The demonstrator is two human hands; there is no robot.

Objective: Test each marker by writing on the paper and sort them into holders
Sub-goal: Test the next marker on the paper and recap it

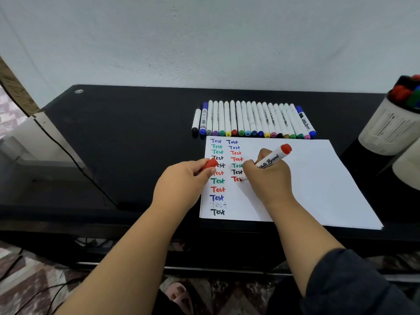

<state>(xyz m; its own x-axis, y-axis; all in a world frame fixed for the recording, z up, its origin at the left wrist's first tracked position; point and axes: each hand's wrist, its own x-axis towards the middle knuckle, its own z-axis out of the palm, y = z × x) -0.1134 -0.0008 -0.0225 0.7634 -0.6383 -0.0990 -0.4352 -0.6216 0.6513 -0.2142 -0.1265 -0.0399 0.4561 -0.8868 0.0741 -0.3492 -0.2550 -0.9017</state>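
black desk | right hand grips red marker on paper | left hand pinches red cap

- One head-worn view, looking forward and down, close over the black table and paper.
- Wall behind.

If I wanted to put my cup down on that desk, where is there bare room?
The black desk is bare left of the paper and the marker row, back to the wall. The paper's right half is unwritten. It is crowded around both hands and by the holders at the right edge.
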